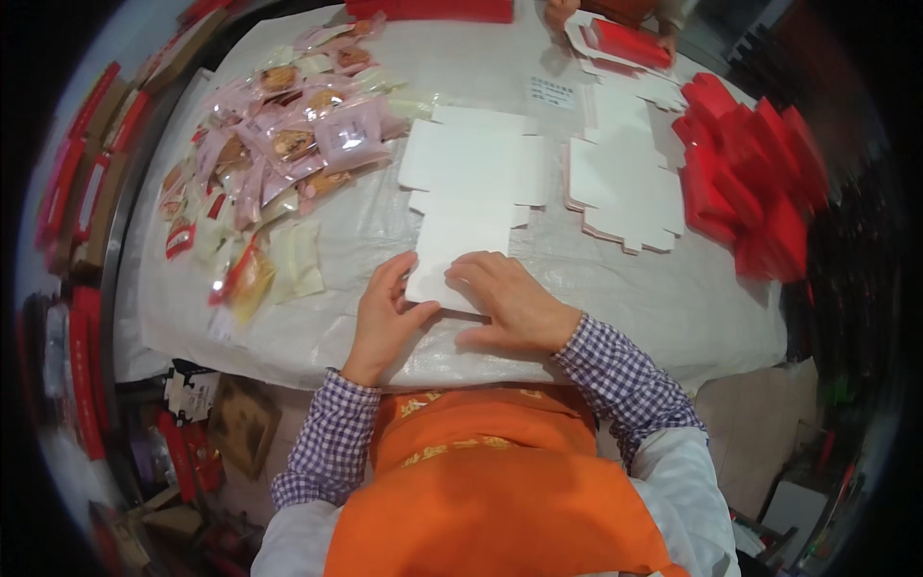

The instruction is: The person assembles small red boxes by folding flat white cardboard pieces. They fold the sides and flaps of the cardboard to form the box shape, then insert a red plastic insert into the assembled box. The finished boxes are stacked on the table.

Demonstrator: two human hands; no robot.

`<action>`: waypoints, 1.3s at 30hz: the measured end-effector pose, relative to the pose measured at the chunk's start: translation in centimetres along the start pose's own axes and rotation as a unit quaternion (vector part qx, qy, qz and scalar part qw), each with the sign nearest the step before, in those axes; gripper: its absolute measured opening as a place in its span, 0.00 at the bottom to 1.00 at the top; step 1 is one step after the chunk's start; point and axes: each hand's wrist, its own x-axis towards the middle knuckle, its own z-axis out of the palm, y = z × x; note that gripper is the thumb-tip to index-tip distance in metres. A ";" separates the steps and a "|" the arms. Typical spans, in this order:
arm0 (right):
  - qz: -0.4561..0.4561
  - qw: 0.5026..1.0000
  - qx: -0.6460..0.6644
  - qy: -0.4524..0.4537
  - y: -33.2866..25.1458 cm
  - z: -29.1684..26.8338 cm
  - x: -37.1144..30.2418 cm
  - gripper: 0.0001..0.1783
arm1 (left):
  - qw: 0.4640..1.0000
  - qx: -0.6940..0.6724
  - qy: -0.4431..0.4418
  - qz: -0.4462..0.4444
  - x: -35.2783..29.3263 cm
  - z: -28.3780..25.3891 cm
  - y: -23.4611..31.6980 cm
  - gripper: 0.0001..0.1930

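Directly in front of me lies a white unfolded carton blank point(466, 216), its flaps spread and its narrower end toward me. My left hand point(389, 313) is at its near left corner, fingers along the side edge and thumb by the front edge, closed around the corner. My right hand point(516, 300) rests over the near right part of the blank. Its fingers extend onto the white surface, and the thumb is spread apart on the near side. What lies under the right palm is hidden.
Wrapped snack packets point(293, 144) are heaped at left. More flat carton blanks point(623, 188) lie at right, beside piled red boxes point(755, 173). Across the table, another person's hands point(562, 13) are near a red-lined box point(630, 43). Shelved packages point(87, 192) line the left side.
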 end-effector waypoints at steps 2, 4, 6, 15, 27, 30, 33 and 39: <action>0.014 1.000 0.011 -0.015 0.3 0.6 1.2 0.37 | 0.999 0.009 0.002 0.038 0.1 0.0 -0.4 0.36; 0.047 0.998 0.020 -0.027 0.8 0.5 1.7 0.34 | 0.999 -0.014 -0.001 0.031 0.3 -0.1 -1.1 0.36; 0.059 0.997 0.024 -0.036 1.5 1.0 1.9 0.33 | 0.999 -0.045 -0.001 0.009 0.2 -0.1 -1.5 0.36; 0.085 0.995 0.022 -0.045 1.5 1.1 2.3 0.31 | 0.995 -0.104 -0.002 -0.014 0.0 0.2 -1.2 0.37; 0.088 0.995 0.036 -0.040 1.8 1.0 2.5 0.23 | 0.997 -0.070 0.009 0.029 0.2 0.3 -1.5 0.36; 0.076 0.996 0.022 -0.040 1.7 1.0 2.6 0.19 | 0.998 -0.059 0.014 0.029 0.1 0.6 -0.9 0.36; 0.072 0.997 0.018 -0.037 1.5 1.0 2.6 0.16 | 0.998 -0.055 0.015 0.029 0.1 0.7 -0.6 0.36; 0.076 0.996 0.020 -0.038 1.6 1.0 2.6 0.15 | 0.998 -0.058 0.012 0.033 0.1 0.6 -1.1 0.36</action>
